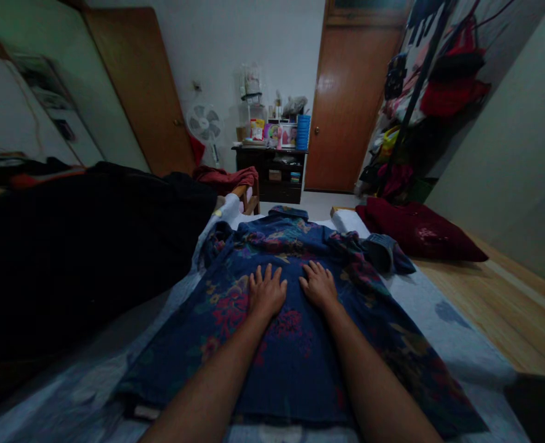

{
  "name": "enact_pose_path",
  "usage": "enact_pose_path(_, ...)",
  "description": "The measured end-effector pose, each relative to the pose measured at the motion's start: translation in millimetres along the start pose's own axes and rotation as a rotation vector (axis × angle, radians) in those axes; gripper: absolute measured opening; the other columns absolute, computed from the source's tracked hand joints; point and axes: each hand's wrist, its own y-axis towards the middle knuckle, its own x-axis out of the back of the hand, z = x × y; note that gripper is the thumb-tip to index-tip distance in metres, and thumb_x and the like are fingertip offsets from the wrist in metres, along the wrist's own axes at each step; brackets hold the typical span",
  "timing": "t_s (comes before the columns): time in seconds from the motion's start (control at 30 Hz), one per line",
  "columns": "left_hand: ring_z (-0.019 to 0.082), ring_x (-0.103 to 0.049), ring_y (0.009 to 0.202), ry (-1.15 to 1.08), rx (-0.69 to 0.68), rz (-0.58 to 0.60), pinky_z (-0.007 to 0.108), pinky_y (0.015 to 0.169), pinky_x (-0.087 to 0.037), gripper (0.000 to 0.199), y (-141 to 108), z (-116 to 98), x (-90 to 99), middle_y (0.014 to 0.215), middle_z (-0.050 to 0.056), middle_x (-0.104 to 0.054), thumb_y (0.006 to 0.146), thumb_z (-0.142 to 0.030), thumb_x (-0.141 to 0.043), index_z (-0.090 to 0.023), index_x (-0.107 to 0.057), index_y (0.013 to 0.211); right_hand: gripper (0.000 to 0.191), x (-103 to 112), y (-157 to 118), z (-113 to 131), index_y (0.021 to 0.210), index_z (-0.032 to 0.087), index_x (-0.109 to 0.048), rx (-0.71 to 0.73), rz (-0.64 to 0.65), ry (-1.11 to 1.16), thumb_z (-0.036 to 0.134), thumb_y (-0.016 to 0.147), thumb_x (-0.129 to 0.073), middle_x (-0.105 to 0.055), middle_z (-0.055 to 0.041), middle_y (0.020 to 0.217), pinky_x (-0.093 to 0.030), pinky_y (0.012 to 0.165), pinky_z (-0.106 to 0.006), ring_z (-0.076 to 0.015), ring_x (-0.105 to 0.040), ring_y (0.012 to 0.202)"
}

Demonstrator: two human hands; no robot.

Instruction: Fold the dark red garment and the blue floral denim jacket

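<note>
A dark blue shirt point(300, 381) with a red and tan floral print lies spread out, its collar point(288, 212) at the far end and its hem toward me. My left hand point(267, 290) rests flat on the middle of the cloth, fingers spread. Just to its right, my right hand point(317, 283) presses on the same fabric with its fingers apart. Both hands hold nothing. One cuffed sleeve point(387, 253) sticks out at the right, and the other sleeve point(217, 239) lies bunched at the left.
Beneath the shirt is a pale blue patterned sheet point(443, 314). A large black cloth pile point(82, 246) rises at the left. A maroon pillow point(420, 231) sits at the right on a wooden surface point(498, 295). Behind stand a dark cabinet point(272, 184) and a fan point(204, 123).
</note>
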Motion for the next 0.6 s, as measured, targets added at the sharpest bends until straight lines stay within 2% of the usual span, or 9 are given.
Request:
enact_pose_path(0.13, 0.037, -0.031, 0.14, -0.003, 0.005, 0.009, 0.057, 0.113, -0.023, 0.052, 0, -1, 2.2, 0.151, 0.008, -0.042, 0.095, -0.048, -0.038, -0.027, -0.048, 0.141, 0.062, 6, 3, -12, 0.148, 0.024, -0.039, -0.197, -0.006, -0.053, 0.056, 0.094, -0.037, -0.027, -0.0121, 0.158, -0.013, 0.114, -0.048, -0.0316, -0.019, 0.145)
enact_pose_path(0.27, 0.037, -0.03, 0.141, -0.011, 0.0, 0.016, 0.058, 0.113, -0.022, 0.052, 0, 1, 2.9, 0.152, 0.009, -0.041, 0.094, -0.048, -0.039, -0.026, -0.049, 0.14, 0.065, 11, 0, -13, 0.146, 0.025, -0.041, -0.31, -0.033, -0.074, 0.06, 0.092, -0.038, -0.028, -0.0163, 0.157, -0.011, 0.112, -0.052, -0.0382, -0.02, 0.144)
enact_pose_path(0.37, 0.037, -0.03, 0.142, -0.031, 0.03, 0.047, 0.058, 0.114, -0.022, 0.049, 3, -3, 6.0, 0.152, 0.009, -0.041, 0.094, -0.042, -0.041, -0.026, -0.05, 0.139, 0.065, 12, -2, -11, 0.146, 0.025, -0.041, -0.332, -0.048, -0.07, 0.061, 0.091, -0.039, -0.028, -0.0167, 0.156, -0.012, 0.112, -0.053, -0.04, -0.021, 0.143)
enact_pose_path(0.47, 0.037, -0.03, 0.141, -0.078, 0.114, 0.128, 0.06, 0.112, -0.026, 0.05, 13, -16, 12.3, 0.153, 0.007, -0.04, 0.089, -0.029, -0.046, -0.025, -0.05, 0.139, 0.065, 11, -1, -12, 0.146, 0.024, -0.041, -0.323, -0.045, -0.062, 0.06, 0.091, -0.04, -0.028, -0.0169, 0.157, -0.012, 0.113, -0.052, -0.038, -0.02, 0.144)
enact_pose_path(0.53, 0.033, -0.029, 0.143, -0.122, 0.072, 0.138, 0.057, 0.113, -0.027, 0.053, 22, -28, 15.2, 0.155, 0.006, -0.036, 0.087, -0.021, -0.045, -0.025, -0.049, 0.139, 0.064, 11, 3, -16, 0.146, 0.022, -0.041, -0.281, -0.02, -0.052, 0.056, 0.093, -0.04, -0.027, -0.0157, 0.157, -0.012, 0.114, -0.051, -0.0336, -0.02, 0.145)
enact_pose_path(0.6, 0.027, -0.025, 0.145, -0.161, -0.055, 0.111, 0.052, 0.117, -0.024, 0.053, 29, -39, 14.5, 0.158, 0.004, -0.032, 0.088, -0.019, -0.041, -0.024, -0.046, 0.141, 0.06, 11, 6, -22, 0.147, 0.02, -0.04, -0.231, 0.005, -0.039, 0.05, 0.094, -0.039, -0.027, -0.0131, 0.158, -0.014, 0.115, -0.048, -0.0287, -0.021, 0.145)
